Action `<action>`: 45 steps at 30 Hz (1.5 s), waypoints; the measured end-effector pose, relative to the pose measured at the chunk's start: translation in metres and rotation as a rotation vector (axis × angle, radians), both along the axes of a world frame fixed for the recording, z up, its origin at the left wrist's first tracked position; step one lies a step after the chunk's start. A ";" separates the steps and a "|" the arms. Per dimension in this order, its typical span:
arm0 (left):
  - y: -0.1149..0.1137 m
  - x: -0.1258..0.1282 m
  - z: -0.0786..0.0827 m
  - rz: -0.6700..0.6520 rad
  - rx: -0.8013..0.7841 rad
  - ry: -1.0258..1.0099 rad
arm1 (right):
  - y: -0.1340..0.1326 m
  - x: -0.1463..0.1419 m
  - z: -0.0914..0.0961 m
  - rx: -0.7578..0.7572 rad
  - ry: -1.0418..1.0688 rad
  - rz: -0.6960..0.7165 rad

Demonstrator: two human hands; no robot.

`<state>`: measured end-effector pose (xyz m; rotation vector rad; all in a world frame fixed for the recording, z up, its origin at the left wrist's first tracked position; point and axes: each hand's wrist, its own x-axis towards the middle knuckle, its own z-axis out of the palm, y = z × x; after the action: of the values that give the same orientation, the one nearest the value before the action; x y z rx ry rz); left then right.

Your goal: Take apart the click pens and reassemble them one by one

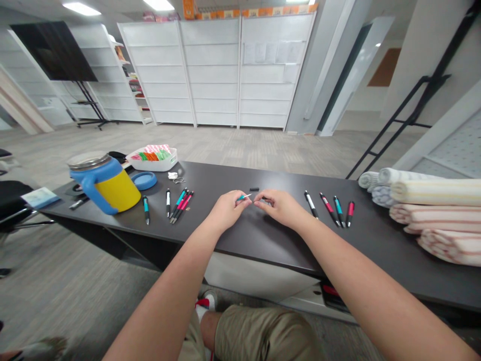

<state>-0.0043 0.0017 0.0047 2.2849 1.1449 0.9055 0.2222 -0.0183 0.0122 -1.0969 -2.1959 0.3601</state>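
Both hands rest on the dark table (263, 235) near its middle, fingertips almost meeting. My left hand (227, 208) is closed in a pinch on a teal pen part (244, 197) whose thin tip points right. My right hand (280, 205) is closed too, pinching a small dark piece I cannot make out. A short black pen piece (254, 189) lies just beyond the fingers. Several pens (180, 203) in teal, pink and black lie to the left. Several more pens (330, 206) lie to the right.
A yellow jug with blue handle and lid (107, 185) stands at the table's left, beside a blue round lid (145, 180) and a white tray of coloured items (154, 158). Rolled and folded towels (432, 210) fill the right end. White shelving stands behind.
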 end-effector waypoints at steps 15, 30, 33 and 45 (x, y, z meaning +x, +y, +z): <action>-0.008 0.006 0.004 0.189 0.107 0.272 | 0.000 0.004 0.003 0.052 0.120 -0.190; -0.010 0.006 0.003 0.126 0.118 0.323 | 0.000 0.002 0.003 0.085 0.082 -0.155; -0.010 0.006 0.003 0.118 0.123 0.324 | 0.000 0.002 0.003 0.075 0.073 -0.142; -0.009 0.006 0.002 0.123 0.127 0.326 | -0.001 0.002 0.003 0.067 0.072 -0.160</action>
<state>0.0022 -0.0071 0.0063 2.5565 1.4126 0.6809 0.2246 -0.0189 0.0155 -1.1952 -2.0273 0.2494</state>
